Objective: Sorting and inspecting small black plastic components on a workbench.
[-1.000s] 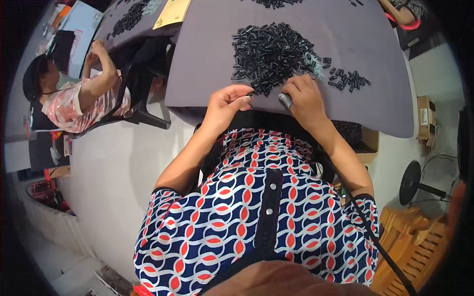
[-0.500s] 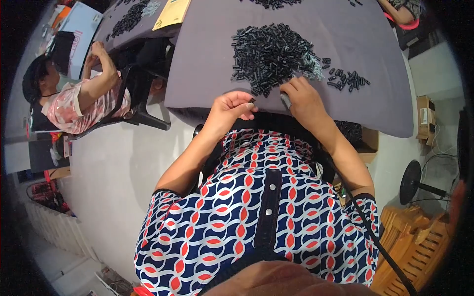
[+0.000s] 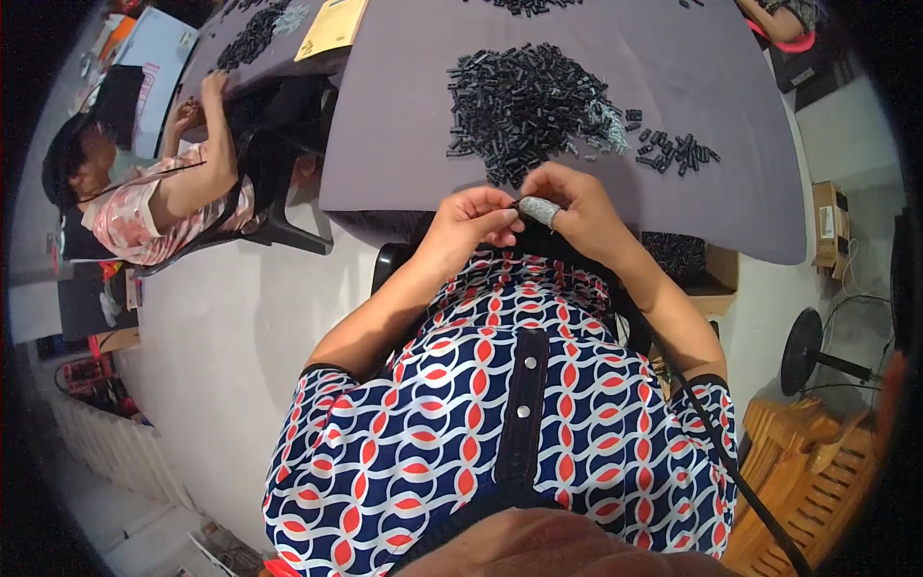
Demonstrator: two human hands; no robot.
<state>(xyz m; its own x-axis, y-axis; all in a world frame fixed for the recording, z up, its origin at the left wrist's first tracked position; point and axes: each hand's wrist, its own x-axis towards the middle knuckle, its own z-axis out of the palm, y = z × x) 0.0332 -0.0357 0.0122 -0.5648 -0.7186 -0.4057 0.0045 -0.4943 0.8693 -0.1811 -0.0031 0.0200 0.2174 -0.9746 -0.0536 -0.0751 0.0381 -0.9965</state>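
The left hand (image 3: 471, 226) is closed in a fingertip pinch, seemingly on a small dark piece (image 3: 517, 205), which sits between the two hands just short of the desk (image 3: 385, 135). The right hand (image 3: 582, 207) is curled in from the other side, its thumb, in what looks like a grey wrap (image 3: 539, 210), up against the piece or nearly so; whether it grips too, I cannot tell. To work the piece well, the left fingertips should hold it firm with one end bared, while the right thumb pushes squarely and evenly, so that it neither twists nor springs out. As for edges and room, at far left a co-worker (image 3: 159, 212) sits beside a chair (image 3: 279, 183), well apart from the left elbow. Bare grey cloth runs from the desk's left edge to the heap (image 3: 524, 106), the easier side for sweeping a hand. The heap's near tip comes close to the right fingers, so a low reach could scatter it; silver bits (image 3: 608, 130) and a small group (image 3: 678, 152) crowd its right. The near edge matters most: a dropped piece would likely miss the cloth.
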